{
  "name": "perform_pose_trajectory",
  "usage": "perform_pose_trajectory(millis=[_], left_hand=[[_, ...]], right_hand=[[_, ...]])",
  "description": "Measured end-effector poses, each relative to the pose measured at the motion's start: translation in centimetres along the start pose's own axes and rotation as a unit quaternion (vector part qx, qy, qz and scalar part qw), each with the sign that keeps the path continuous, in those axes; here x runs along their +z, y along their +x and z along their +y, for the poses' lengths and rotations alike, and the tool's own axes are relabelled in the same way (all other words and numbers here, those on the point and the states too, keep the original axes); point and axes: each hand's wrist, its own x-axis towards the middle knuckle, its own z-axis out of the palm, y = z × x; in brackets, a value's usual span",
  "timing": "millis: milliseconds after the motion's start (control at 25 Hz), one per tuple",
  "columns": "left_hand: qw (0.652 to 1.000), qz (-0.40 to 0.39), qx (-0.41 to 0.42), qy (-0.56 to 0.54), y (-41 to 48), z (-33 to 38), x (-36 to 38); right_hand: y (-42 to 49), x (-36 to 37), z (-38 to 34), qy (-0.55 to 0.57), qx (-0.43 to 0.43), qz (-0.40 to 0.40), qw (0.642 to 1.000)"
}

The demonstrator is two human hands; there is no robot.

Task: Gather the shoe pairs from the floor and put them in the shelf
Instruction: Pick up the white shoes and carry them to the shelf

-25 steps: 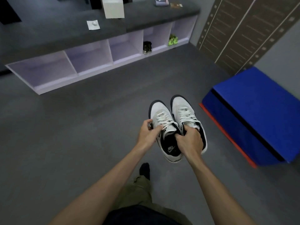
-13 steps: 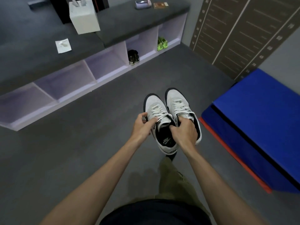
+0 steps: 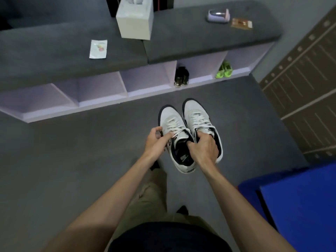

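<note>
1. Closer and squarer than a second ago, the shelf (image 3: 101, 103) now spans the upper view from 9 to 1 o'clock. The blue mat (image 3: 300, 206) has slid down to 4 o'clock, and the grip on the shoes looks unchanged.
2. Nearest, at 6 o'clock, an olive trouser leg (image 3: 151, 193) steps out over the grey floor (image 3: 63, 160).
3. Just ahead of centre, the white sneakers (image 3: 183, 122) are carried side by side, touching, with toes toward 12 o'clock.
4. The left hand (image 3: 156, 142) pinches the outer edge of the left-side shoe near the laces, thumb and fingers curled. The right hand (image 3: 204, 150) has its fingers hooked into the collar of the other shoe (how far the thumb reaches across is hidden).
5. Farther off, the black pair (image 3: 181, 77) sits in the bay at 12 o'clock and the green pair (image 3: 224, 70) in the end bay at 1 o'clock.
6. Farthest, on the grey bench top (image 3: 45, 57), a white box (image 3: 135, 22) stands at 11 o'clock and a paper packet (image 3: 98, 49) lies at 10 o'clock.
7. The step in hand is the carry: two pairs appear shelved, and this pair is on its way.
8. Next, the person likely needs to close the last stretch and stoop. The bay at 11 o'clock, beside the black pair, seems the natural slot. Both shoes should slide in toes first and level, and only then should both hands let go.
</note>
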Motion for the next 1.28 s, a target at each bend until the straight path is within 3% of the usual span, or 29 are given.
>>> perform_pose_trajectory(millis=[400,600,1080,1280], left_hand=[[0.994,0.013,-0.098,0.045,26.9,8.6,-2.6],[0.991,0.018,-0.124,0.049,40.1,10.1,-2.7],[0.988,0.132,-0.078,0.001,77.6,-5.4,0.6],[0.987,0.155,-0.044,-0.01,90.6,-9.3,-0.4]], right_hand=[[24.3,9.8,-10.9,-0.019,0.041,-0.069,0.997],[35.3,16.7,-12.7,0.003,0.074,-0.108,0.991],[61.9,47.7,-6.5,0.016,0.038,-0.136,0.99],[71.2,57.8,-6.8,0.051,-0.027,-0.122,0.991]])
